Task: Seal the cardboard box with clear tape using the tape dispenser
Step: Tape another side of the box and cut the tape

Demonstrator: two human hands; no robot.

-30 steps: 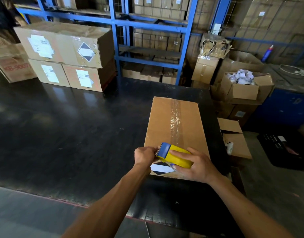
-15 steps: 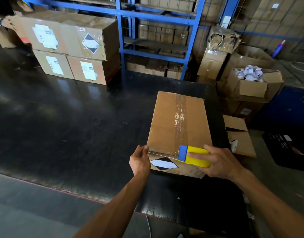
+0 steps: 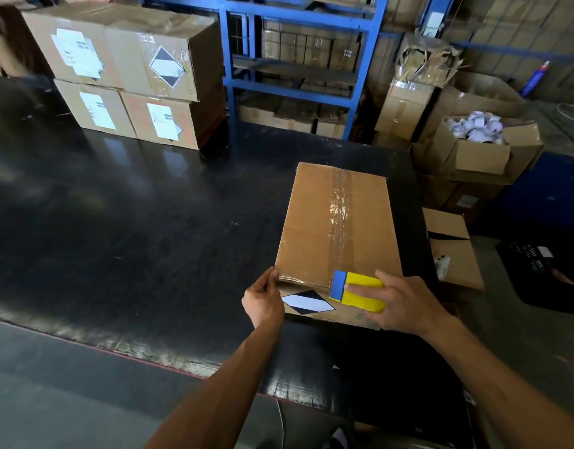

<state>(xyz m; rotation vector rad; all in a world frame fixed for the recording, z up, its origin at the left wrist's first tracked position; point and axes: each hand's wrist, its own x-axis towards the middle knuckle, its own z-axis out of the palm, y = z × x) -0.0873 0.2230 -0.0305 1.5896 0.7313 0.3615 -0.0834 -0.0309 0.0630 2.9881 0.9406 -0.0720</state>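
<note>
A closed cardboard box (image 3: 308, 228) lies on the black table (image 3: 149, 228), with a strip of clear tape (image 3: 340, 215) running down its top seam. A black-and-white diamond label (image 3: 306, 302) is on its near face. My right hand (image 3: 405, 303) grips the yellow and blue tape dispenser (image 3: 356, 291), held at the box's near top edge where the tape strip ends. My left hand (image 3: 263, 301) rests against the box's near left corner, fingers curled on the edge.
Two stacked labelled cartons (image 3: 133, 76) stand at the table's far left. Blue shelving (image 3: 298, 59) with boxes is behind. To the right are open cartons, one holding white rolls (image 3: 476, 124), a flat carton (image 3: 454, 251) and a black crate (image 3: 538, 264).
My right hand has moved the dispenser rightward to the tape strip's near end. My left hand let go of the dispenser and shifted left to the box's corner.
</note>
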